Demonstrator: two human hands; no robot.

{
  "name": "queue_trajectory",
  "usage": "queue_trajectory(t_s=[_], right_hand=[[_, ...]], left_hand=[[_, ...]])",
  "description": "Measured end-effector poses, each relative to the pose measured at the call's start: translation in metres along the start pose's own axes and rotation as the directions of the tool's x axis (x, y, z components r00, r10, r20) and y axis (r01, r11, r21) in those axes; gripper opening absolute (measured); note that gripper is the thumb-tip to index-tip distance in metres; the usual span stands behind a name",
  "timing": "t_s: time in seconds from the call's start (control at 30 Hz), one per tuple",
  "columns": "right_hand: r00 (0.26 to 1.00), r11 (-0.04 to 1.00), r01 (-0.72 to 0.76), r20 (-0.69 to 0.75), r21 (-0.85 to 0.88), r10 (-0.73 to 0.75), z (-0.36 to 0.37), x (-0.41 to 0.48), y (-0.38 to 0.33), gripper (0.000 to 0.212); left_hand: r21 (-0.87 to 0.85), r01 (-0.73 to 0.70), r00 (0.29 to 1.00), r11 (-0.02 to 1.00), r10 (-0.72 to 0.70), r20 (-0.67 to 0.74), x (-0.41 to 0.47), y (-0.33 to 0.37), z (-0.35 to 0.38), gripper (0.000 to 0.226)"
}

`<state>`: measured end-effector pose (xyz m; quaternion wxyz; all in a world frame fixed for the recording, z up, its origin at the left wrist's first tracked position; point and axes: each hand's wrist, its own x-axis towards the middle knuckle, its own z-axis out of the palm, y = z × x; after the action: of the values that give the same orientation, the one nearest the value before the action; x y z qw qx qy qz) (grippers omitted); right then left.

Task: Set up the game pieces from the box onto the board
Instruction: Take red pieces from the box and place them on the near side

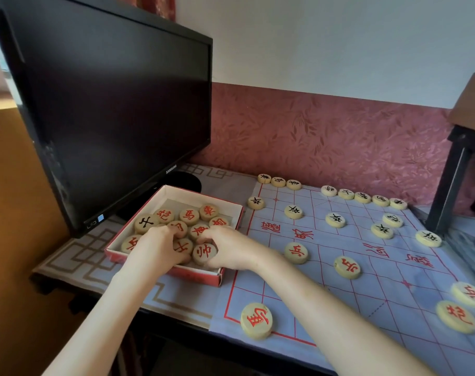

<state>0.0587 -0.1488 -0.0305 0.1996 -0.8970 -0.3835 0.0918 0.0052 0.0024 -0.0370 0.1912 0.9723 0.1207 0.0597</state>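
Note:
A shallow red-walled box (193,276) sits left of the board and holds several round wooden pieces, most with red characters and one with a black character (145,223). Both my hands reach into its near side. My left hand (155,246) has its fingers curled round a red-marked piece (182,246). My right hand (229,249) pinches another red-marked piece (204,252) next to it. The paper board (366,270), pale blue with red lines, carries black-marked pieces (293,211) on its far half and red-marked pieces (296,253) on the near half.
A black monitor (109,104) leans over the box's far left side, its stand just behind the box. A dark metal frame (448,183) stands at the board's far right corner. The board's near edge overhangs the desk front, with a red-marked piece (256,320) near it.

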Motion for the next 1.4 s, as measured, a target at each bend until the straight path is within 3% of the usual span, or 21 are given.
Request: queue_trajectory(t_s=[0.13, 0.37, 0.93, 1.4], right_hand=[[0.997, 0.996, -0.015, -0.077, 0.091, 0.022, -0.011, -0.008, -0.004, 0.052], [0.985, 0.948, -0.028, -0.153, 0.316, 0.08, -0.039, -0.048, 0.009, 0.057], [0.946, 0.929, -0.26, -0.122, 0.264, 0.3, -0.065, -0.227, 0.074, 0.047], [0.942, 0.914, -0.294, -0.077, 0.279, 0.327, -0.036, -0.281, 0.077, 0.067]], left_hand=[[-0.108, -0.006, 0.998, 0.994, -0.001, -0.068, -0.004, -0.001, -0.004, 0.056], [-0.214, -0.161, 0.975, 0.964, 0.122, -0.184, -0.015, 0.019, -0.017, 0.052], [-0.429, -0.426, 0.899, 0.796, 0.427, -0.1, -0.071, 0.139, 0.031, 0.045], [-0.48, -0.475, 0.86, 0.738, 0.505, -0.074, -0.097, 0.177, 0.052, 0.044]])
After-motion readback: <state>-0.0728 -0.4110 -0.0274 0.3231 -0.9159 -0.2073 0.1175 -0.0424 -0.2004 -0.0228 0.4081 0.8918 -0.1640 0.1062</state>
